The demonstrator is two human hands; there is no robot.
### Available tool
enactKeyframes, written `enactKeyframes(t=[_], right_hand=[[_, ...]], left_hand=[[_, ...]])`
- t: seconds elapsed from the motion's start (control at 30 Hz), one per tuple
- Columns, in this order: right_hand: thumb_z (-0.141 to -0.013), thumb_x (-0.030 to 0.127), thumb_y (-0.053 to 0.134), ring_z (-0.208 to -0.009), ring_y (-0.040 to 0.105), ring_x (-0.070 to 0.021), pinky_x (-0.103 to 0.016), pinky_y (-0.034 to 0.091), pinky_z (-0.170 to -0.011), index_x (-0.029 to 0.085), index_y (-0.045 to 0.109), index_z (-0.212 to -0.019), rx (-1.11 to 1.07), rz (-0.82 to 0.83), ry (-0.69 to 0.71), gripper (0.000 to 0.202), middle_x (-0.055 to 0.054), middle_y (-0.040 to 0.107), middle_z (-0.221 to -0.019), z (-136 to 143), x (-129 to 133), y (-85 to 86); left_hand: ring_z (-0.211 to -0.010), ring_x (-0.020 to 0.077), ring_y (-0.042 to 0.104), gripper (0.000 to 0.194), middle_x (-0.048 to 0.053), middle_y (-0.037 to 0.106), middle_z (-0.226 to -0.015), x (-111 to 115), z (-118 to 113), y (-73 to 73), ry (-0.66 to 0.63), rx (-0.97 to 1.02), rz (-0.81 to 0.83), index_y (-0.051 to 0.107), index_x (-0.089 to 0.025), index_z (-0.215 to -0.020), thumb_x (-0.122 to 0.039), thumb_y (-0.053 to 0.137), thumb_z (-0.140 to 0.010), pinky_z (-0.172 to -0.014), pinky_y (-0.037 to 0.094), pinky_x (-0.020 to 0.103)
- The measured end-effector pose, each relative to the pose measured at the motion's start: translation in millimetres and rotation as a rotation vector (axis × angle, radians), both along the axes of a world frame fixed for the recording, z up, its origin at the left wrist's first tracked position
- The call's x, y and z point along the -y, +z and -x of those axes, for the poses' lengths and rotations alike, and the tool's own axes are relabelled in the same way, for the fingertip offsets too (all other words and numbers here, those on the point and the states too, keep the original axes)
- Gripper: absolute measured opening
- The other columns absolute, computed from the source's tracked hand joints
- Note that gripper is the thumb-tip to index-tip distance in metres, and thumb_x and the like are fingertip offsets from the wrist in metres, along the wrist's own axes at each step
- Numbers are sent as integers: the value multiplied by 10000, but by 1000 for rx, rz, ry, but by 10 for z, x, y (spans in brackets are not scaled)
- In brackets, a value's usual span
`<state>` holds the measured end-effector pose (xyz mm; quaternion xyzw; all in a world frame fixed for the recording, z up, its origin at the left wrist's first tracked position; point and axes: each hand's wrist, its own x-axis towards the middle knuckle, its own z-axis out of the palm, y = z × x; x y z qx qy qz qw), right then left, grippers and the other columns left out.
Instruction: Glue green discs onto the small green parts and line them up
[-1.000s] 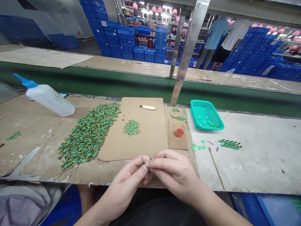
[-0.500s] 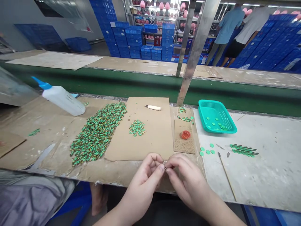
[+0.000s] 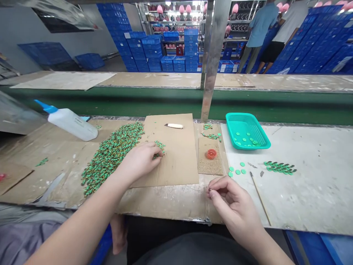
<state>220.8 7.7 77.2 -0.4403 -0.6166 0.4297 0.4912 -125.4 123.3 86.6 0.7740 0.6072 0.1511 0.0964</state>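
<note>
My left hand (image 3: 143,158) reaches over the cardboard sheet (image 3: 179,165), its fingertips pinched at the small pile of green pieces (image 3: 160,146); what they grip is too small to name. Near the table's front edge my right hand (image 3: 234,202) is closed in a pinch on something tiny that I cannot make out. Left of the sheet lies a large heap of green and gold pieces (image 3: 110,154). A red cup (image 3: 211,154) rests on a brown textured pad (image 3: 211,167) beyond my right hand. A white-handled knife (image 3: 175,126) lies at the sheet's far end.
A turquoise basket (image 3: 248,141) holds green discs. Beside it are loose discs (image 3: 242,164), a thin brush (image 3: 260,198) and rows of green pieces (image 3: 280,168). A white bottle (image 3: 73,123) leans at the left. A metal post (image 3: 211,73) rises behind. Two people stand far back.
My hands have parted. The left moved left and forward to the small pile, while the right shifted slightly right, still pinched. The camera view has turned a little.
</note>
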Motion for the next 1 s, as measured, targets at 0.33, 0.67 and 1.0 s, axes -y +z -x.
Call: enactKeyframes(t=[0.33,0.67,1.0], right_hand=[[-951,243,815,-813,816,-178,-261,686,-745,264,807,-897,-109,105,-30,59,-23,828,-873,-111,34,-28],[-974,348,807,-815,821,-203,-314,695,-753,237,774,-942,-131,283,42,120,-48,843,-888,-126,36,-99],[-962,55,724,-882,761,-206,-328,578,-841,221,761,-932,469,1,108,172,-37,811,-926,235,-549,-107]], left_hand=[[-984,338,725,165,78,786,-946,-91,70,46,-28,-73,59,771,-310,-802,-384,657,-897,-959,564,471],[-786,221,754,370,15,806,-865,537,-324,8,-21,315,300,735,-272,-1005,-600,569,-1053,-706,588,328],[-713,187,670,348,6,741,-768,628,-473,-143,13,571,376,742,-253,-863,-597,767,-903,-654,539,283]])
